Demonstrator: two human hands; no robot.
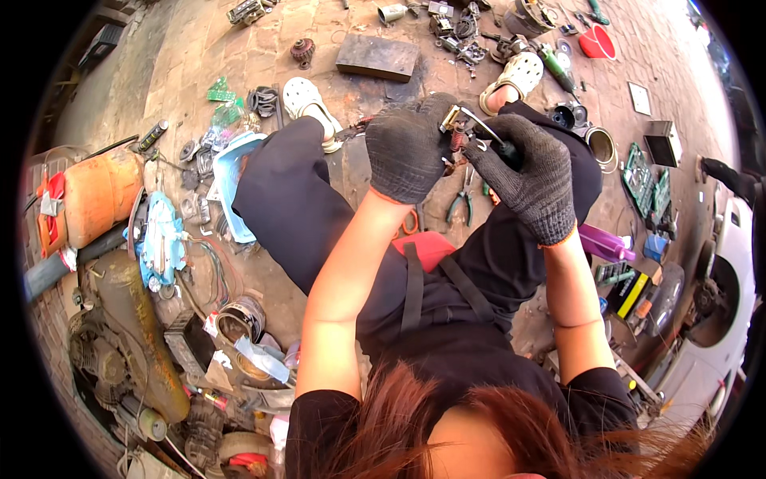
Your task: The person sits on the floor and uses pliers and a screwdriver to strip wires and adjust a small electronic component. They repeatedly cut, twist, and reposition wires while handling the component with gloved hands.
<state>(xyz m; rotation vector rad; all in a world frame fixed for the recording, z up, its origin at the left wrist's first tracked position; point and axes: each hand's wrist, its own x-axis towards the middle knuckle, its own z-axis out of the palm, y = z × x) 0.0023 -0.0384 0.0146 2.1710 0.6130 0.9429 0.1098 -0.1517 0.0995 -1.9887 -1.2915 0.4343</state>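
Note:
Both my hands wear dark grey knit gloves with orange cuffs and meet above the floor between my knees. My left hand (408,152) is closed around a small metal part with a copper-coloured coil (457,137); the rest of the part is hidden in the glove. My right hand (533,172) grips a screwdriver-like tool (482,126), with a thin bright shaft and a dark green handle mostly inside the fist. The shaft's far end reaches the upper end of the coil part. Beneath the hands, pliers (461,199) with dark teal handles lie on the floor.
A metal block (377,57) lies beyond my feet. Left are a light blue basin (233,180), an orange gas cylinder (104,199) and scattered parts. Right are a green angle grinder (556,67), a green tool case (638,180), a purple bottle (605,243) and a red bucket (597,42).

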